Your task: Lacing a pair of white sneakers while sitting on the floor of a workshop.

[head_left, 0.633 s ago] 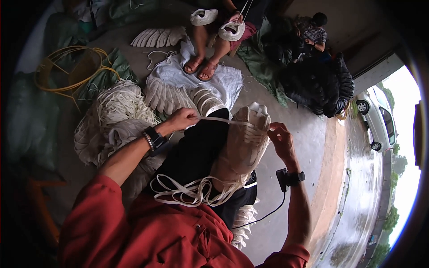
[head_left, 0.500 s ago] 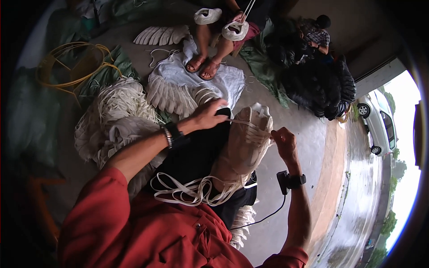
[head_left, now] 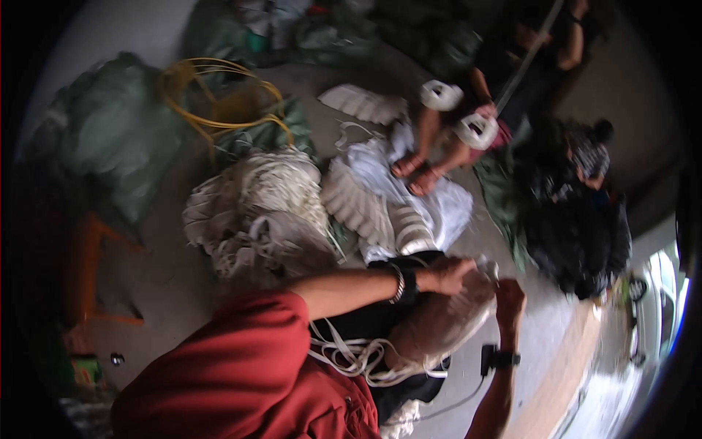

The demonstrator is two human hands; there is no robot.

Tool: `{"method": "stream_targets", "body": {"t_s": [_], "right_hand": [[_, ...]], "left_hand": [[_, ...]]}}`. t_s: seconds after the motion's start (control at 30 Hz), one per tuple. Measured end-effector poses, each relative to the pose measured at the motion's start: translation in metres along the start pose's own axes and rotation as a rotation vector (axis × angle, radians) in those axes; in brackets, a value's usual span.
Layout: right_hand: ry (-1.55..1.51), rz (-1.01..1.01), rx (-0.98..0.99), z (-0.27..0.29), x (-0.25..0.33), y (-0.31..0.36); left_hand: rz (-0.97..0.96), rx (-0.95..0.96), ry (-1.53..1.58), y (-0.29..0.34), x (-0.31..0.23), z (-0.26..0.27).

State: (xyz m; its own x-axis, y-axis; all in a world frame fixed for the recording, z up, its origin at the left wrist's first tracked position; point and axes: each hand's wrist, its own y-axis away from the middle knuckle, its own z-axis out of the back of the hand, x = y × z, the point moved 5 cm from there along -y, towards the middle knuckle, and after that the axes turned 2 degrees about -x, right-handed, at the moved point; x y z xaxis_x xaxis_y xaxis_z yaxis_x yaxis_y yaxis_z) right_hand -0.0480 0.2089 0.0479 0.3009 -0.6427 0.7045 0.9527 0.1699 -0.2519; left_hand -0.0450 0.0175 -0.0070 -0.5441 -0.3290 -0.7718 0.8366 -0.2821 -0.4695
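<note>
A stack of pale shoe uppers (head_left: 439, 325) lies tilted across my lap on dark cloth, blurred by motion. My left hand (head_left: 447, 276) reaches over its far end from the left, with curled fingers; what they pinch is smeared. At the right edge of that end, my right hand (head_left: 510, 298) is closed in a tight pinch beside the laced part, on what appears to be a lace. Loose white shoelaces (head_left: 365, 360) loop in a tangle at the stack's near end.
A heap of white laces and uppers (head_left: 267, 197) lies ahead to the left. Beyond it are a yellow hoop frame (head_left: 219, 73) and green sheeting (head_left: 110, 139). A seated co-worker (head_left: 526, 66) has white uppers on both knees. Black bundles (head_left: 578, 241) lie at right.
My view has swung left, so the scene shifts rightward and down. My hands have come closer together at the far end of the uppers. The co-worker's arm now pulls a lace up high.
</note>
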Motion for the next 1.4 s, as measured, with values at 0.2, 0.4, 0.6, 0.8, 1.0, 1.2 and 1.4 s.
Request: {"method": "stream_targets", "body": {"t_s": [0.2,0.4,0.6,0.8,1.0,1.2,1.4], "right_hand": [[-0.116,0.033,0.010,0.001,-0.028,0.009],[0.035,0.134,-0.073,0.024,-0.080,0.042],[0.278,0.246,-0.031,0.049,-0.150,0.100],[0.318,0.207,-0.123,0.040,-0.178,0.108],[0.260,0.118,-0.088,-0.006,-0.186,0.088],[0.204,0.087,-0.060,-0.057,-0.204,0.109],[0.275,-0.102,-0.036,-0.031,-0.136,0.104]], "left_hand": [[0.016,0.030,0.062,0.006,0.003,0.004],[0.076,-0.001,0.068,0.003,-0.003,-0.001],[0.084,-0.171,-0.056,0.016,-0.019,0.026],[0.676,0.624,0.630,0.063,0.001,0.010],[1.019,0.309,1.036,0.065,0.008,-0.005],[1.035,0.104,1.446,0.055,0.017,0.000],[0.780,0.142,1.747,0.035,0.006,0.012]]}}
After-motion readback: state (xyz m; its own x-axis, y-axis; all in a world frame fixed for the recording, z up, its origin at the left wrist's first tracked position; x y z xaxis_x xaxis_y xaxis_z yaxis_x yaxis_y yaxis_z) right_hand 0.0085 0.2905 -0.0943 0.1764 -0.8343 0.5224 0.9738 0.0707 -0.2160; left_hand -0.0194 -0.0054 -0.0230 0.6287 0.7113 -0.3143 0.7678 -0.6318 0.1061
